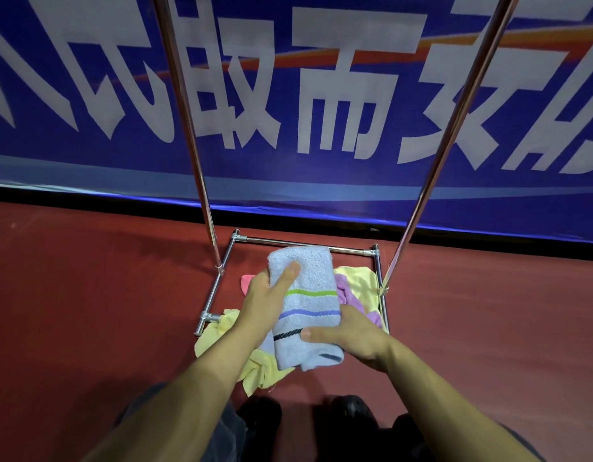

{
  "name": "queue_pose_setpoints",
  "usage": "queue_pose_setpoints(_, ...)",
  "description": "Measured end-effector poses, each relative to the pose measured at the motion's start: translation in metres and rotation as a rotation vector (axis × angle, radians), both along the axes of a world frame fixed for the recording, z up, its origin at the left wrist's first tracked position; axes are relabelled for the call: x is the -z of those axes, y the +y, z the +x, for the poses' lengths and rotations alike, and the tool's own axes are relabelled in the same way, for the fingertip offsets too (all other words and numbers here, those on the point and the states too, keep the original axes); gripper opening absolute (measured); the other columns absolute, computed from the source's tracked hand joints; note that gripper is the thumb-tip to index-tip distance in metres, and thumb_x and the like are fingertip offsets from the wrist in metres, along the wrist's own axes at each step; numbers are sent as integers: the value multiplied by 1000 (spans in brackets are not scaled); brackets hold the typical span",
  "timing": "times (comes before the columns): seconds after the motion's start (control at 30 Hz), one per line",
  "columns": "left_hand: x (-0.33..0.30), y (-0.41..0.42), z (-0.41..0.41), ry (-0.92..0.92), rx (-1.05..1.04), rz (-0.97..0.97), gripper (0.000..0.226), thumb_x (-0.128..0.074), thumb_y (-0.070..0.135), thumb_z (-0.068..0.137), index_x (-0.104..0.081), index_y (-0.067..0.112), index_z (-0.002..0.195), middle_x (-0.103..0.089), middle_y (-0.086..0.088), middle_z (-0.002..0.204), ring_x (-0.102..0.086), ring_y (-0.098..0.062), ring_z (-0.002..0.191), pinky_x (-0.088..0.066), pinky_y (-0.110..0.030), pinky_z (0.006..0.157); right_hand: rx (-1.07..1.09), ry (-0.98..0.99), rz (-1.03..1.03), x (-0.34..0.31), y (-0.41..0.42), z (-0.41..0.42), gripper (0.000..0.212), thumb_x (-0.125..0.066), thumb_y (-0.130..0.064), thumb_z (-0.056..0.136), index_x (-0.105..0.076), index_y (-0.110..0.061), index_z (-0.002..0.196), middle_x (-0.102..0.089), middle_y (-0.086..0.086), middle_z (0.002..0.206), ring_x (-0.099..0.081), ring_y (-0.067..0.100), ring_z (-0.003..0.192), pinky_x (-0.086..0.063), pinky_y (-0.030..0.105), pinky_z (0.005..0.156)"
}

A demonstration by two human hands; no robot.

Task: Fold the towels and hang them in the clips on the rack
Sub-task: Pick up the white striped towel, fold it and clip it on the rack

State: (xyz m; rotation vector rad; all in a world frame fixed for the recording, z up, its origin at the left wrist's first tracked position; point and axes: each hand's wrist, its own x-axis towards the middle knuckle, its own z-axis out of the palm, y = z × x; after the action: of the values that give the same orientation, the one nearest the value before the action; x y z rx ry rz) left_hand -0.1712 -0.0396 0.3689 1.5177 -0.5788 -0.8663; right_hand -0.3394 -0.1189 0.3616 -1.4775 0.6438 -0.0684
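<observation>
A folded light-blue towel (308, 295) with green, purple and dark stripes is held in the air between both hands. My left hand (266, 301) grips its left edge, thumb lying on top. My right hand (350, 335) grips its lower right part, thumb across the dark stripe. Below it, on the floor inside the rack's base, lie yellow towels (251, 365), a pink towel (246, 282) and a lilac towel (350, 293). The metal rack (201, 181) rises on two slanting poles; its top and the clips are out of view.
The rack's chrome base frame (305, 244) sits on a red floor (88, 311). A blue banner (321, 95) with large white characters stands close behind it. My dark shoes (351, 411) are at the bottom, just short of the towel pile.
</observation>
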Motion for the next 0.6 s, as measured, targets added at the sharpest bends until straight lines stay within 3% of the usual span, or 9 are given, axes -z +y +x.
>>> queue_pose_setpoints(0.17, 9, -4, 4, 19, -37, 21, 42, -67, 55, 91, -71, 14, 98, -78, -13, 93, -76, -32, 87, -60, -50, 82, 58, -50, 69, 6, -1, 1, 48, -81, -25, 89, -63, -20, 133, -74, 0, 127, -70, 21, 119, -55, 42, 104)
queue_pose_setpoints(0.23, 13, -6, 7, 5, -77, 36, 41, -67, 58, 90, -71, 18, 99, -78, -7, 92, -76, -26, 86, -60, -48, 82, 220, -67, -88, 10, -1, 4, 60, -86, -31, 83, -57, -28, 136, -69, -12, 129, -64, 6, 122, -54, 25, 100)
queue_pose_setpoints(0.3, 16, -6, 8, -31, -104, 50, 32, -67, 54, 91, -70, 24, 101, -78, 1, 94, -76, -20, 89, -60, -41, 82, 380, -71, -328, 8, 3, 5, 51, -81, -34, 88, -58, -33, 133, -63, -27, 127, -56, -14, 120, -46, 11, 99)
queue_pose_setpoints(0.4, 15, -4, 4, -104, -120, 78, 24, -64, 47, 95, -69, 25, 102, -77, 0, 98, -72, -20, 95, -54, -30, 79, 386, -65, -437, 9, 8, 10, 33, -65, -38, 100, -64, -30, 132, -64, -26, 129, -55, -11, 124, -44, 20, 109)
queue_pose_setpoints(0.5, 17, -5, 2, -140, -77, 112, 30, -62, 51, 96, -68, 22, 100, -74, 0, 92, -70, -21, 89, -52, -29, 73, 328, -53, -375, 10, 13, 17, 38, -58, -37, 103, -59, -28, 141, -60, -28, 134, -51, -20, 123, -41, 9, 106)
queue_pose_setpoints(0.6, 21, -8, 0, -15, 96, 156, 53, -55, 78, 84, -71, 32, 108, -76, 5, 100, -71, -17, 98, -57, -37, 87, 311, -25, -324, 15, 11, 20, 36, -56, -42, 104, -55, -35, 139, -55, -36, 128, -50, -24, 118, -40, 7, 102)
